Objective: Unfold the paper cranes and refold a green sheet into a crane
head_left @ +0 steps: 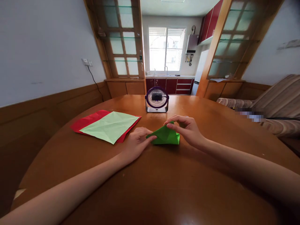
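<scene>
A folded piece of bright green paper (166, 136) is held up just above the wooden table, between both hands. My left hand (138, 142) pinches its left corner between thumb and fingers. At the upper right, my right hand (185, 128) grips the peak of the paper with thumb and index finger. Loose flaps show at the paper's right end. Left of my left hand lies a pale green sheet (110, 126) with crease lines, resting on top of red paper (90, 119).
A small dark desk fan (157, 98) stands on the wooden table (150, 187) beyond the hands. A striped sofa (278, 103) is at the right. On the left wall, a black cord (95, 82) hangs from a socket.
</scene>
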